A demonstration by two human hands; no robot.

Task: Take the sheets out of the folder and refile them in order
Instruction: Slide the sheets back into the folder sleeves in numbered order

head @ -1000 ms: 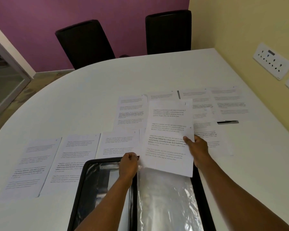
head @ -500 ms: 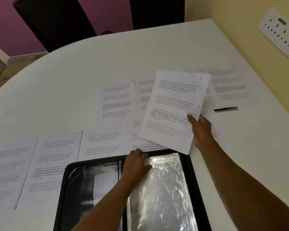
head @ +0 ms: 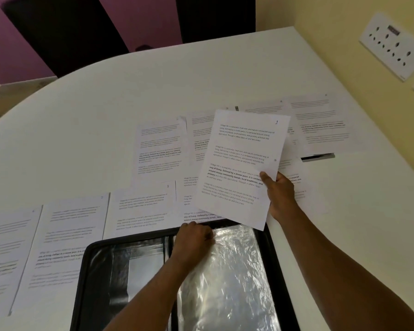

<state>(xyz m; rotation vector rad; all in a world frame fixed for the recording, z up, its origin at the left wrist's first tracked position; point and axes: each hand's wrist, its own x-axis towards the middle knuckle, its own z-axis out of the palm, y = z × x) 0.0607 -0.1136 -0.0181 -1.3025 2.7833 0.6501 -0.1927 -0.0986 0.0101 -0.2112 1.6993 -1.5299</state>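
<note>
Black folder (head: pixel 98 263), open on the white table (head: pixel 105 111), clear sleeves apparently empty; left hand (head: pixel 193 238) pinches the top sleeve (head: pixel 230 271); right hand (head: pixel 281 194) grips one sheet (head: pixel 242 163) aloft; roughly nine sheets spread beyond.

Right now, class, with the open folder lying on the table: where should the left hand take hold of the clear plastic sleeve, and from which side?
Probably the clear plastic sleeve is best pinched at its top edge, coming from the spine side, where the left hand already rests. It lies flat and crinkled in the folder; lifting that edge should open its mouth for the held sheet.
</note>
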